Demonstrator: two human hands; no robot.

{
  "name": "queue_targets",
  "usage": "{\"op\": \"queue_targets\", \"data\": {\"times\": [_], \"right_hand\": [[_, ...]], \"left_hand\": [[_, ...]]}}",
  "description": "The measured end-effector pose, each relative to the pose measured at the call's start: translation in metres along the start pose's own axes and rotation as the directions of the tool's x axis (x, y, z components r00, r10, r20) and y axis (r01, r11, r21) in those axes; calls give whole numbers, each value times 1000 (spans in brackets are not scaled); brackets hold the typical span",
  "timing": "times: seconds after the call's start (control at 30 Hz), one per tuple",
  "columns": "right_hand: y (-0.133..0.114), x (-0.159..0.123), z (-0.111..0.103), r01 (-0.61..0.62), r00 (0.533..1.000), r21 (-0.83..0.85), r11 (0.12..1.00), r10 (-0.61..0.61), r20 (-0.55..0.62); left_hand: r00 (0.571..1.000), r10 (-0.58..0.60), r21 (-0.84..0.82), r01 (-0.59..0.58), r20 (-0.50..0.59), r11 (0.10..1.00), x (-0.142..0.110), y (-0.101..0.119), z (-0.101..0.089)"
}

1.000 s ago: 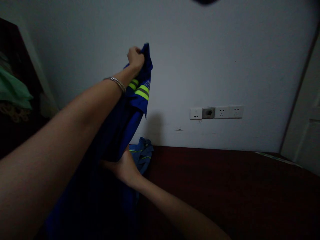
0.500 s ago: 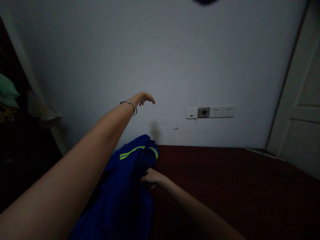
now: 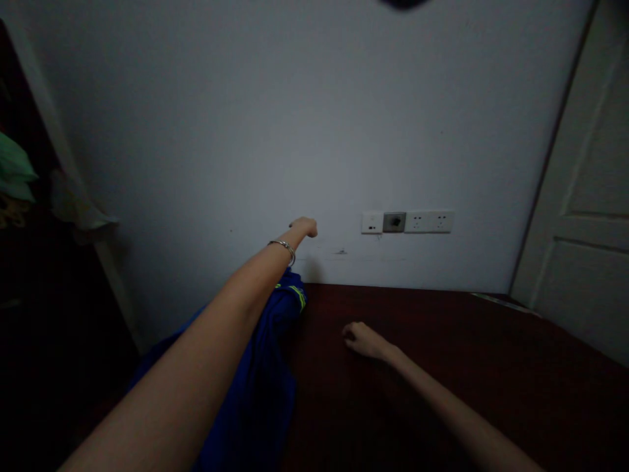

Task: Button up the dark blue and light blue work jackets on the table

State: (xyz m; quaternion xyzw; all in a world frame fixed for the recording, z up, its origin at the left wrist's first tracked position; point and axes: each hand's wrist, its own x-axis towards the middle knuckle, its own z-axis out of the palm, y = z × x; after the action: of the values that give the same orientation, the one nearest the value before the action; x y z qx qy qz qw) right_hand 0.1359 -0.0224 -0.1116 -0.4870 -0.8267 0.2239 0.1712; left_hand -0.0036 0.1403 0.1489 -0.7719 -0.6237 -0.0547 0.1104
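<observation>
A blue garment (image 3: 268,367) with yellow-green stripes lies in a heap at the left of the dark red tabletop (image 3: 442,367). My left hand (image 3: 304,227), with a silver bangle (image 3: 284,246) at the wrist, is raised in front of the wall above the garment's far end. Its fingers are curled in and nothing hangs from them. Part of the cloth is hidden behind my left forearm. To the right of the garment and apart from it, my right hand (image 3: 366,339) is over the tabletop, its fingers curled closed with nothing visible in them.
A pale wall (image 3: 246,118) rises behind the table, with a row of sockets (image 3: 417,222) on it. To the right stands a light panelled door (image 3: 574,196). Light green cloth (image 3: 14,167) and a whitish cloth (image 3: 78,203) hang at the dark left side.
My right hand has come off the blue garment and moved right. My left hand has lowered and its fingers have curled in. The view has shifted slightly.
</observation>
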Motion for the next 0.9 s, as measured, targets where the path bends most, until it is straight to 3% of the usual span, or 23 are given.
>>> {"op": "queue_targets", "data": {"times": [0.17,0.3,0.4,0.5,0.6,0.9], "right_hand": [[57,-6,-7,-179,983,-180,967,168,-74],[78,-20,2,-331,941,-199,922,308,-139],[81,-33,10,-365,925,-177,914,334,-184],[77,-41,14,-381,906,-147,913,338,-254],[71,-42,15,-431,866,-129,893,368,-339],[64,-42,11,-428,857,-139,893,352,-376]], "left_hand": [[988,-151,-103,152,18,983,-51,46,97],[995,-66,-147,77,76,986,-103,69,174],[992,6,-164,14,124,986,-133,70,213],[983,53,-173,-23,174,985,-149,64,239],[984,91,-150,-68,152,986,-152,60,255],[985,116,-142,-98,124,985,-142,54,271]]}}
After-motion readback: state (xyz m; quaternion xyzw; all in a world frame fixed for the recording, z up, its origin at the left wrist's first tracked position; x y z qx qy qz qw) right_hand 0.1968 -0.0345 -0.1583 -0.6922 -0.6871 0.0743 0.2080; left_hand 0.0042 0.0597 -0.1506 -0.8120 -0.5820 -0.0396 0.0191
